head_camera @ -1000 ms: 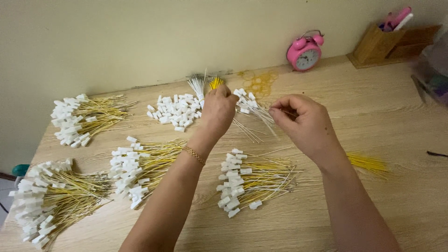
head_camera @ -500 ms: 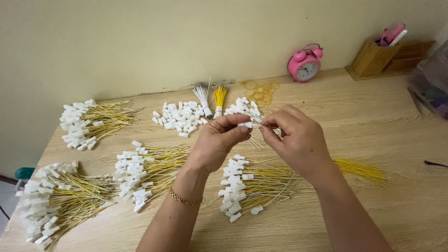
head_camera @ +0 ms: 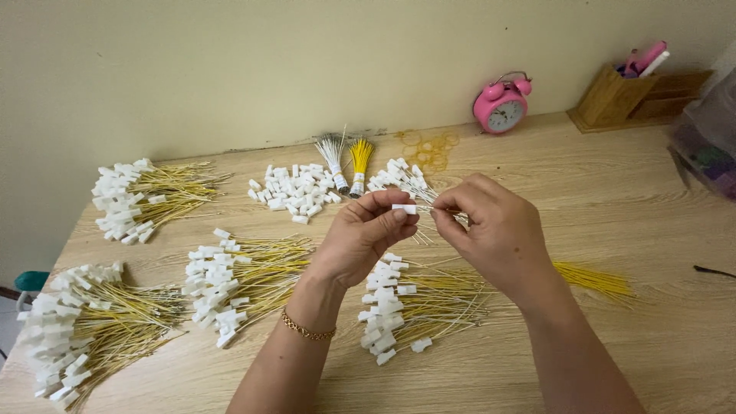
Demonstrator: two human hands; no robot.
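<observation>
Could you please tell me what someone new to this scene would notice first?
First, the two hands at centre: the left hand pinches a small white connector while the right hand meets it. Around them on the wooden table lie piles of yellow wires with white connectors, and a pink alarm clock stands by the wall.

Wooden table carrying sorted wire parts

Four heaps of yellow wires with white connectors are lying across it, loose white connectors and a pink alarm clock are sitting nearer the wall.
</observation>
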